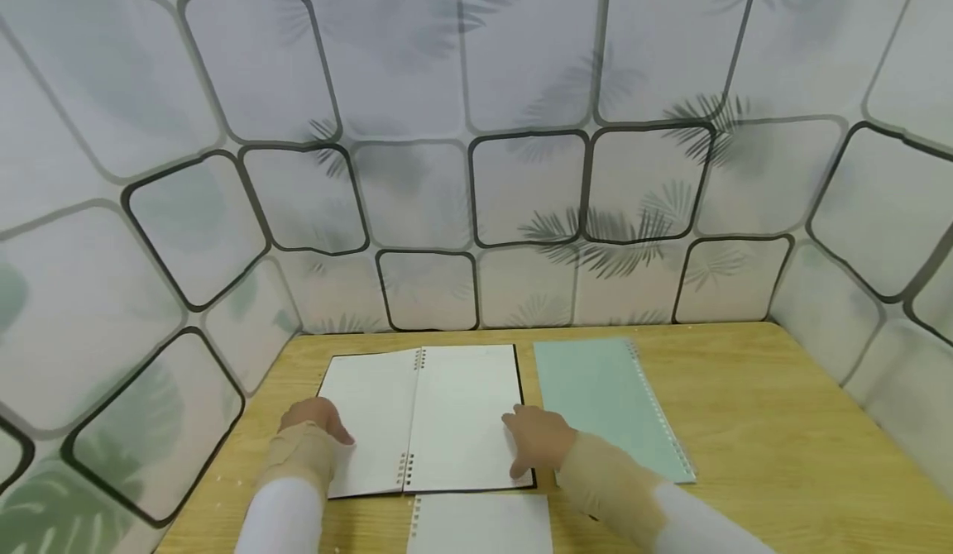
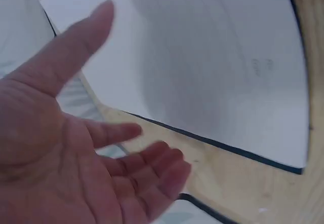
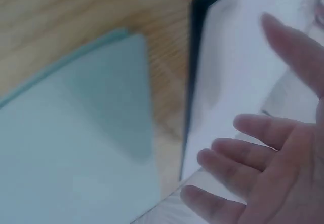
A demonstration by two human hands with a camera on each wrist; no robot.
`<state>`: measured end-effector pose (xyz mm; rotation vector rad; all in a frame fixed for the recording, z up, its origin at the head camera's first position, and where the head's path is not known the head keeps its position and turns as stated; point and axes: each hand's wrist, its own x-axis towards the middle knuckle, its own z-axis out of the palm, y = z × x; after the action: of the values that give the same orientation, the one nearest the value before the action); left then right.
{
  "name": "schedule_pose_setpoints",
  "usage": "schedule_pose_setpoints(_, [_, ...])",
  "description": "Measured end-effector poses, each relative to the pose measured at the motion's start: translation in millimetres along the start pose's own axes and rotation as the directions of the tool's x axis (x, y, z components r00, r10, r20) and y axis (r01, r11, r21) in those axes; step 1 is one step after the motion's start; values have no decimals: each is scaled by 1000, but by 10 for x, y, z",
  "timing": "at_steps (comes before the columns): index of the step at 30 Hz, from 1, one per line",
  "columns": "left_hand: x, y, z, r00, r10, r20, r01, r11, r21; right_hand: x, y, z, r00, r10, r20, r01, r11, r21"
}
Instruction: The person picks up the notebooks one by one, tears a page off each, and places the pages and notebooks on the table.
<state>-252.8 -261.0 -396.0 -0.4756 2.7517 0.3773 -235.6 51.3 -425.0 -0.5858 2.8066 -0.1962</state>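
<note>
An open spiral notebook (image 1: pixel 465 422) with blank white pages and a dark cover edge lies on the wooden table. My left hand (image 1: pixel 316 417) is over its left page edge; in the left wrist view the fingers are loosely bent and the palm (image 2: pixel 45 168) holds nothing. At the right page edge is my right hand (image 1: pixel 539 438), fingers spread, with nothing in its grasp in the right wrist view. Whether either hand touches the paper, I cannot tell. A pale green spiral notebook (image 1: pixel 603 397) lies just beyond the right hand.
Below the open notebook lies a white sheet (image 1: pixel 480 529) with punched holes along its left edge. The wooden table (image 1: pixel 759 430) extends to the right. Patterned fabric walls (image 1: pixel 536 190) stand behind and at both sides of the table.
</note>
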Motion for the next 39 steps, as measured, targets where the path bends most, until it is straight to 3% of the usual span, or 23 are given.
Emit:
schedule_pose_setpoints(2, [-83,-40,-15,999,-25,26,25,1000,3,84,44,32,1000,8,-2,-8,999,-31])
schedule_pose_setpoints(4, [-107,-68,12,999,-11,36,10,999,42,133,76,58,1000,13,10,-12,997,-71])
schedule_pose_setpoints(10, [-23,-138,123,1000,-13,28,10,996,94,130,78,80,1000,3,26,1,991,-136])
schedule_pose_setpoints(14, [69,-232,160,998,-46,40,44,998,43,133,67,90,1000,-5,15,7,991,-135])
schedule_pose_setpoints(18, [128,-269,157,993,-70,99,71,997,-4,152,67,97,1000,6,18,-3,989,-145])
schedule_pose_setpoints(22, [137,-266,136,991,-61,121,61,998,4,178,75,108,1000,13,18,-10,990,-143])
schedule_pose_setpoints(31, [138,-229,122,990,-109,94,108,994,19,176,83,122,1000,21,21,-18,994,-110])
schedule_pose_setpoints(34, [138,-192,113,996,-50,70,45,997,60,175,78,110,999,27,17,-25,993,-117])
schedule_pose_setpoints(39, [135,-161,118,999,-21,29,18,995,96,162,77,92,999,29,17,-27,992,-124])
